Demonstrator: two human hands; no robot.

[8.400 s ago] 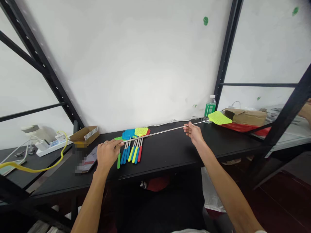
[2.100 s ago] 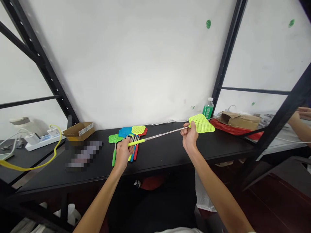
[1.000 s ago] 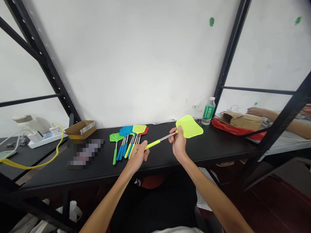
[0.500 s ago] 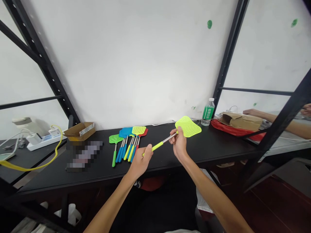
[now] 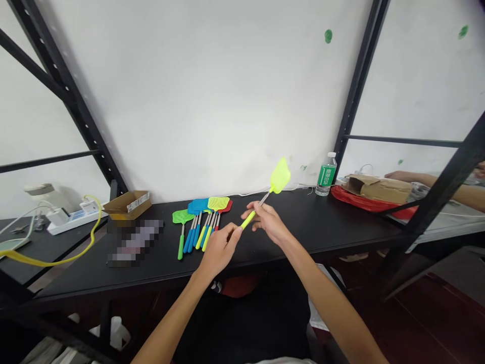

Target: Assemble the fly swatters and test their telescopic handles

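My left hand (image 5: pixel 220 246) is closed around the grip of a yellow-green fly swatter (image 5: pixel 280 177), held tilted above the desk with its head up and to the right. My right hand (image 5: pixel 272 222) is around the place where the grip meets the metal shaft, its fingers loosely curled and partly apart. To the left lies a group of several fly swatters, grips toward me. A green swatter (image 5: pixel 181 247) is at its left side, blue heads (image 5: pixel 197 206) overlap in the middle, and a yellow head (image 5: pixel 219 203) partly covers a red one (image 5: pixel 228 206).
The black desk (image 5: pixel 303 227) runs along a white wall. A small open cardboard box (image 5: pixel 131 205) and a pixelated object (image 5: pixel 136 242) are on the left, near a power strip (image 5: pixel 76 221). A water bottle (image 5: pixel 326 174) stands right, before a red bag (image 5: pixel 359 200) and another person's arm (image 5: pixel 424 179).
My right hand has slid down the shaft from near the head to the grip. The held swatter has turned more upright, its head now higher, further left and seen more edge-on.
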